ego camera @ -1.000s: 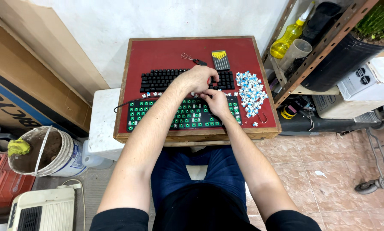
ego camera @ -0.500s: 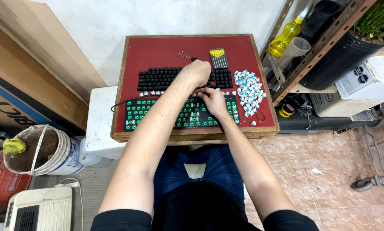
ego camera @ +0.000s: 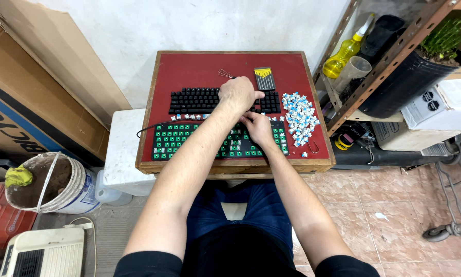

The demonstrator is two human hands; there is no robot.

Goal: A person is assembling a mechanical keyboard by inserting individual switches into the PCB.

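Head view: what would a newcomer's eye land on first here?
First, the red-topped table against the white wall, with both hands meeting at its middle: the left hand over the black keyboard, the right hand on the green switch plate nearer the person. Next, the heap of blue and white switches to the right, then the yellow spray bottle on the metal shelf.
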